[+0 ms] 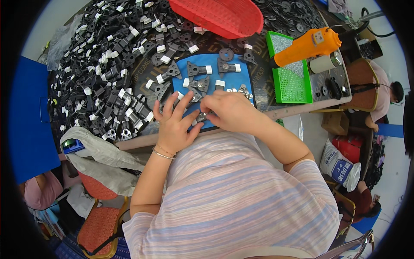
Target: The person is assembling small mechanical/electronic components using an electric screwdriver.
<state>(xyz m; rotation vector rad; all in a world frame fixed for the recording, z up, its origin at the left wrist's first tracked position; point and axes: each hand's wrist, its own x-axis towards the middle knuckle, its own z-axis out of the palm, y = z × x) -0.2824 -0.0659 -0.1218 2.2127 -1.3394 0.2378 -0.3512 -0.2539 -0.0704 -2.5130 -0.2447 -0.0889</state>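
- Left hand [174, 123]: palm down, fingers spread, thumb and forefinger at a small part [202, 116] with a shiny metal piece; whether they grip it, I cannot tell.
- Right hand [230, 110]: fingers curled and bunched, their tips at that same part, close to the left hand's; their exact hold is hidden.
- The small part lies between the two hands, over the near edge of a blue mat [247, 75].
- On the mat beyond the hands: black brackets [196, 69] with white ends, and, right of them, a cluster of small silvery pieces [244, 90].
- Left of the mat, a broad heap of black-and-white parts [105, 64] spreads over the table.
- Right of the mat, a green perforated tray [293, 90] holds small metal pieces in its far section; an orange tool [308, 46] lies across it, beside a pale cylinder [322, 64].
- Farther off, a red basket [224, 17] stands near a pile of dark discs [289, 17].
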